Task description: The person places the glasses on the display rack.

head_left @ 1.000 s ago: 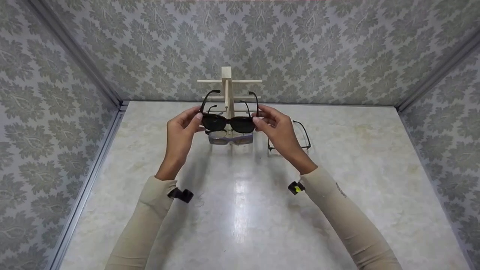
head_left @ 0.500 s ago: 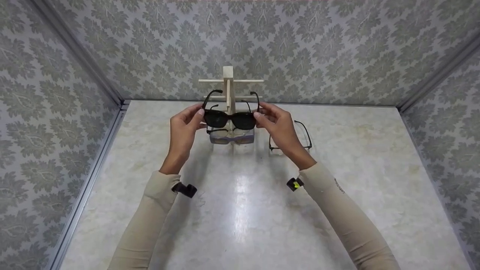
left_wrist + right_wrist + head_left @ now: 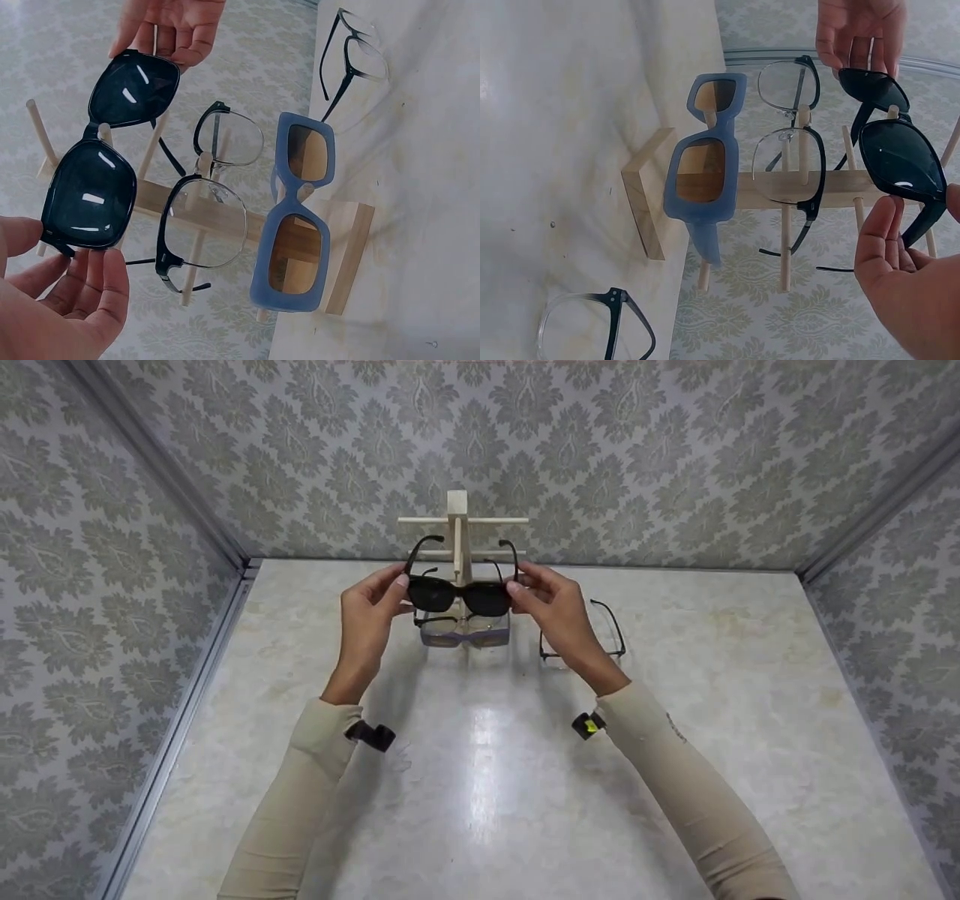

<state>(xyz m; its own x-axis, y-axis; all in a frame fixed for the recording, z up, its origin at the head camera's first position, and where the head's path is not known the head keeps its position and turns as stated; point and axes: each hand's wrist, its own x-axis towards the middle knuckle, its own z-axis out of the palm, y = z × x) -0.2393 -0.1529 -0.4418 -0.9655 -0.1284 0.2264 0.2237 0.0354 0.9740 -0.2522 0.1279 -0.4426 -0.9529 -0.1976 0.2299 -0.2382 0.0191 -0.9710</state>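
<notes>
Both hands hold a pair of black sunglasses (image 3: 431, 596) in front of the wooden display stand (image 3: 457, 502). My left hand (image 3: 364, 622) pinches the left end of the frame near the hinge, and my right hand (image 3: 561, 613) pinches the right end. The temples point back along both sides of the post. At the nose bridge a peg tip (image 3: 892, 112) shows. Below hang half-rim eyeglasses (image 3: 168, 261) with a black upper frame. Lowest on the stand are blue-framed sunglasses (image 3: 270, 294) with brown lenses.
Another pair of eyeglasses (image 3: 619, 651) lies on the marbled table (image 3: 712, 735), right of the stand and partly behind my right arm. A thin crossbar (image 3: 499, 520) crosses the top of the post. Patterned walls (image 3: 525, 427) enclose the back and sides.
The black sunglasses have risen slightly with both hands, and more of the half-rim eyeglasses below now shows. Both hands keep their grip on the frame ends.
</notes>
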